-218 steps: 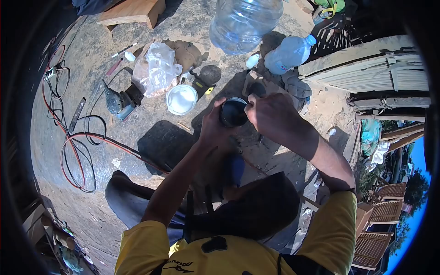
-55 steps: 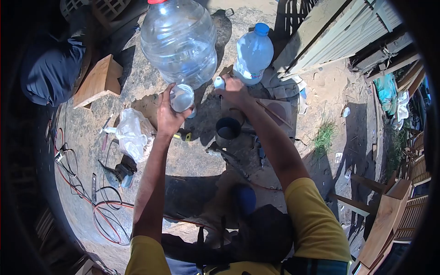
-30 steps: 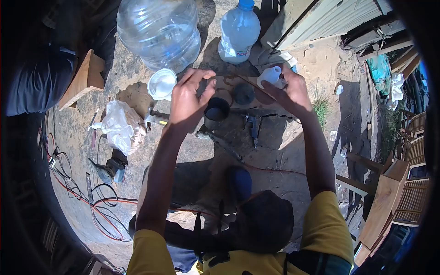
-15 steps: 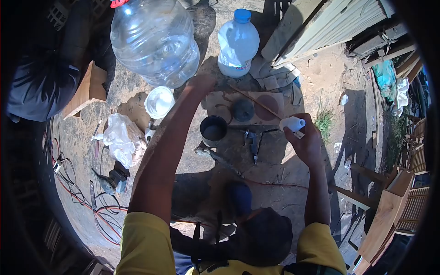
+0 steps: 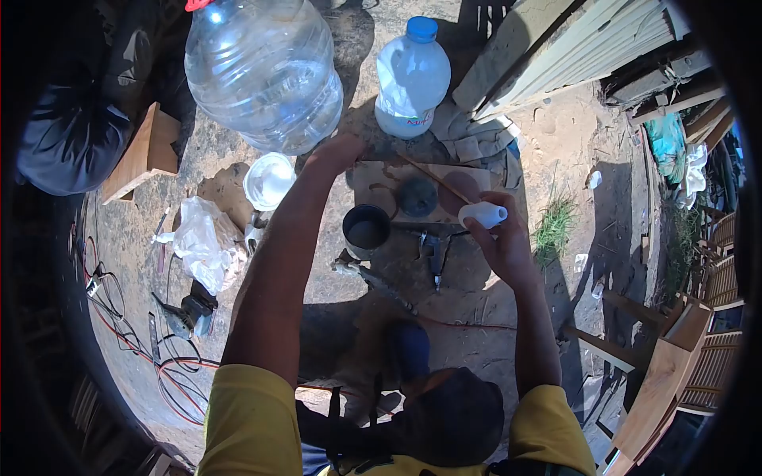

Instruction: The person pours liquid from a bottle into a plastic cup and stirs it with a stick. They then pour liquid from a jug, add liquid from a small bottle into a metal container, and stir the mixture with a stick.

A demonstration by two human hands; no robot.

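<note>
My right hand [image 5: 502, 238] is closed around a small white plastic bottle [image 5: 479, 214], tilted with its narrow opening to the right. A thin wooden stick [image 5: 436, 178] slants over a flat board [image 5: 373, 173] just left of that bottle. My left hand [image 5: 340, 151] is between the large clear water bottle [image 5: 266, 79] and the board; shadow hides its fingers. A dark round lid-like piece [image 5: 417, 197] rests on the board. Below stand a dark cup [image 5: 367, 232] with greyish contents and a spray-gun-like tool [image 5: 432, 258].
A blue-capped bottle of whitish liquid [image 5: 411, 83] stands behind the board. At left are a white tub [image 5: 269, 182], a plastic bag [image 5: 206, 242] and tangled cables [image 5: 171, 369]. Wooden furniture [image 5: 659, 381] stands at right. A person in a cap [image 5: 452, 416] is at the bottom.
My right hand has moved left with the white bottle, closer to the stick and board. My left hand has shifted slightly left and nearer. The whole view has shifted a little.
</note>
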